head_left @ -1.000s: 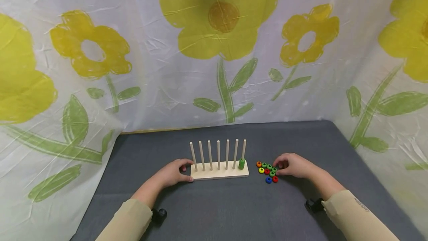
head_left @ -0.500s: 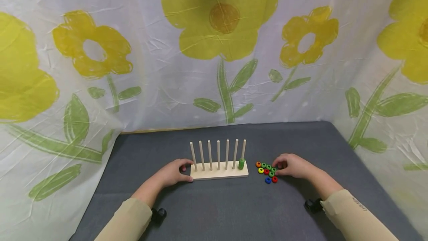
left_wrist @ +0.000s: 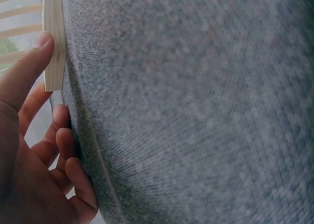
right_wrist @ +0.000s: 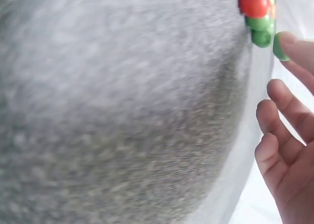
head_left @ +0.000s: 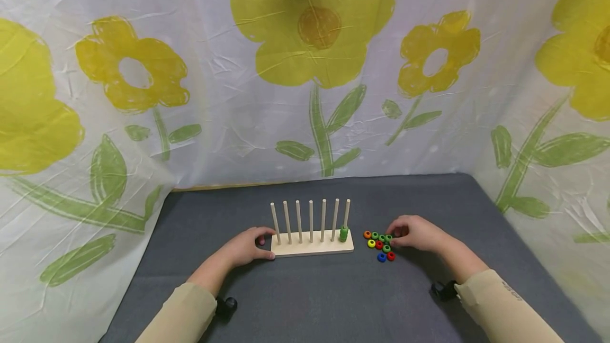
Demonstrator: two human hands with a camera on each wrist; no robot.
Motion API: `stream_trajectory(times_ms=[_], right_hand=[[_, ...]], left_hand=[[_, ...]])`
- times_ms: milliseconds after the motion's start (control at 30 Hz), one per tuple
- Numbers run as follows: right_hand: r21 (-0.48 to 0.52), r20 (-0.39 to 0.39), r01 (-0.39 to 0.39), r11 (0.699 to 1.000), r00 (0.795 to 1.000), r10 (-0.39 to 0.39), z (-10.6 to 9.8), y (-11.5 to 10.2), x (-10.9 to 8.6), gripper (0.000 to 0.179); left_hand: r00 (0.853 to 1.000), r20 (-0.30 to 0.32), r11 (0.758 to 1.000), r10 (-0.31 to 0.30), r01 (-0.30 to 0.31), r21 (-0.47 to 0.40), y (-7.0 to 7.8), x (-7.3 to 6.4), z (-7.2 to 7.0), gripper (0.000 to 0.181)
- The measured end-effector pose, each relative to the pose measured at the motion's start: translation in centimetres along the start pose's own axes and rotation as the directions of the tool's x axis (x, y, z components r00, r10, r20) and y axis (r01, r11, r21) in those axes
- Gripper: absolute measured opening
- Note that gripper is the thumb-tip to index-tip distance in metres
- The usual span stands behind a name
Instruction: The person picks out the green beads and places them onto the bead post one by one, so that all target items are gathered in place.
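In the head view, a pale wooden peg board [head_left: 310, 249] carries a row of several upright pegs. Green beads [head_left: 343, 234] are threaded on its rightmost peg, and the other pegs are bare. My left hand [head_left: 245, 247] grips the board's left end, thumb on the front edge and index finger behind; the left wrist view shows the thumb [left_wrist: 45, 44] pressed on the wood. To the right of the board, my right hand [head_left: 415, 234] pinches a green bead [right_wrist: 279, 47] between thumb and index finger, its other fingers loosely bent.
Loose beads lie grouped between board and right hand: an orange one [head_left: 367, 234], a yellow one [head_left: 371, 244], a blue one [head_left: 382, 257], two red and several green. A dark grey cloth [head_left: 310, 300] covers the table. Flower-printed curtains [head_left: 214, 120] rise behind and at both sides.
My right hand has shifted slightly up and left at the bead group, pinching a green bead. My left hand stays on the board's end.
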State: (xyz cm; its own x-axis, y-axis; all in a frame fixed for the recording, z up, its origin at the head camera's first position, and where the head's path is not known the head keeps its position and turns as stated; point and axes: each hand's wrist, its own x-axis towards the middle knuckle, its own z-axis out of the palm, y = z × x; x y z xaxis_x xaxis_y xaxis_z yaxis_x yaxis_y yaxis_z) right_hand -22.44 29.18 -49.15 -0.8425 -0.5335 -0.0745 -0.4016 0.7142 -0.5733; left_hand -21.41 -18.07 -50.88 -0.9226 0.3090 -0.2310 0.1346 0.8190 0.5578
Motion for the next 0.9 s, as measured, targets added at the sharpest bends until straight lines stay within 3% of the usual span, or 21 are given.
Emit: stream_trajectory(times_ms=[633,900], right_hand=[[-0.011,-0.049,0.012,1.0,0.999,-0.012,-1.6,-2.9,0.8,0.015],[-0.012,-0.091,0.068,0.998,0.993,-0.069,-2.3,-4.1,1.2,0.014]], left_hand=[[1.0,0.0,1.0,-0.008,0.008,-0.004,-0.3,0.2,0.1,0.061],[1.0,-0.001,1.0,-0.007,0.007,0.001,-0.4,0.3,0.2,0.061]])
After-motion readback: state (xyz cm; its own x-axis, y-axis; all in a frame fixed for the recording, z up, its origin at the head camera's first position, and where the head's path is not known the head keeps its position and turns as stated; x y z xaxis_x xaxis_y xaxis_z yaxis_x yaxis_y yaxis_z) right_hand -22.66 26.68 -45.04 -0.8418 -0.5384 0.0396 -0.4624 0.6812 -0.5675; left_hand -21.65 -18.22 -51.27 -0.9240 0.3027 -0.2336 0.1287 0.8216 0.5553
